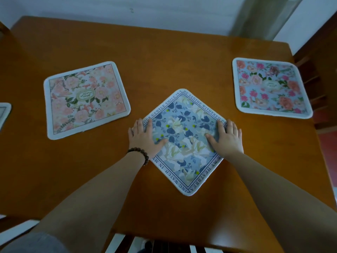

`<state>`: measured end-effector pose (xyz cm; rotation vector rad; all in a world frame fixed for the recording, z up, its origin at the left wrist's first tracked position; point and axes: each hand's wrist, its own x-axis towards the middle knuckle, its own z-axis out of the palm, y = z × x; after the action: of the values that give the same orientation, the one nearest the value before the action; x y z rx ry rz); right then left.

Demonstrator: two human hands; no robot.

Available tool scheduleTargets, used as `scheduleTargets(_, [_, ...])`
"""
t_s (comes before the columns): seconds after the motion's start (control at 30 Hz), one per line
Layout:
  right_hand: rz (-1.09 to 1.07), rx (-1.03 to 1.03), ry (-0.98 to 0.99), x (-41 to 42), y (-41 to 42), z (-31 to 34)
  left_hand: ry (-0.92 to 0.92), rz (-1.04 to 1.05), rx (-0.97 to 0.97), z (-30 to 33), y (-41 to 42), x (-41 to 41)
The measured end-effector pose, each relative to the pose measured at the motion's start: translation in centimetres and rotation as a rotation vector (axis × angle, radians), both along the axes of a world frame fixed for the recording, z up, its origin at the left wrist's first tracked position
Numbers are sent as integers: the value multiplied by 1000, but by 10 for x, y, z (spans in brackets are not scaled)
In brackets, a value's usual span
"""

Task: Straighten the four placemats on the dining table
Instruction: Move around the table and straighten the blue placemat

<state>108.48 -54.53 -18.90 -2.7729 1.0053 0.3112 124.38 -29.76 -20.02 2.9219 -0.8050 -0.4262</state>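
A blue floral placemat [184, 141] with lettering round its border lies in the middle of the wooden table [164, 61], turned like a diamond with one corner toward me. My left hand [144, 137] lies flat on its left corner, fingers spread. On its right corner my right hand [227, 138] presses flat the same way. A pink floral placemat [85, 99] lies at the left, slightly rotated. Another placemat [271, 87], pink flowers on blue, lies at the right, also skewed. Only the corner of a fourth placemat [4, 112] shows at the far left edge.
A wooden chair [313, 84] stands at the table's right side. Below the near table edge, chair slats [164, 245] show. A white wall and a curtain [264, 17] are behind the table. A bead bracelet [139, 152] is on my left wrist.
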Motion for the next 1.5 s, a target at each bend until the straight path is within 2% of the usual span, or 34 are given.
scheduleTargets(0.3, [-45,-5,60,-95,64,-2,77,-77,-32,10,66,-82])
scheduleTargets(0.4, [-50,50,83,-109,71,2,96,-92,-44,13,81,-99])
scheduleTargets(0.73, [-286,218,-51,-171,145,14,196,-106,-44,25,107,-145])
scheduleTargets(0.9, [-392,253,-53,-192,176,11,207,-123,-31,25,115,-167])
scheduleTargets(1.07, [-322,239,-39,-193,174,9,193,-119,-25,27,122,-182])
scheduleTargets(1.3, [-175,262,24,-161,128,17,230,-83,-37,29,128,-192])
scheduleTargets(1.4, [-191,322,-52,-155,119,23,209,-46,-55,28,129,-192])
scheduleTargets(1.5, [-249,335,-159,-167,125,27,182,-6,5,29,129,-182])
